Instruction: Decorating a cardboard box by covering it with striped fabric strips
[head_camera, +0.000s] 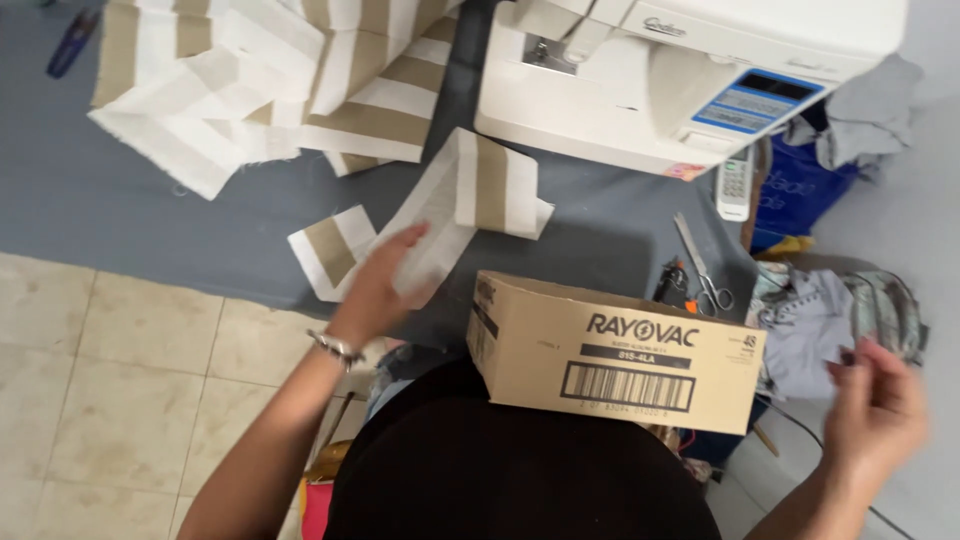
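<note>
My left hand (378, 283) rests flat on a folded piece of tan-and-white striped fabric (470, 200) lying on the grey table cover (120, 200), just in front of a white sewing machine (660, 70). A brown cardboard box (610, 350) sits on my lap, between my arms. My right hand (875, 400) is raised off to the right, blurred, fingers apart, with nothing visible in it. More striped fabric pieces (270, 80) are piled at the back left of the table.
Scissors (702, 268) and a small dark tool (670, 280) lie right of the box. A white remote-like device (734, 182) sits by the machine. Cloth and bags (830, 310) crowd the right side. A blue snipper (70, 42) lies far left. Tiled floor (110, 400) at left.
</note>
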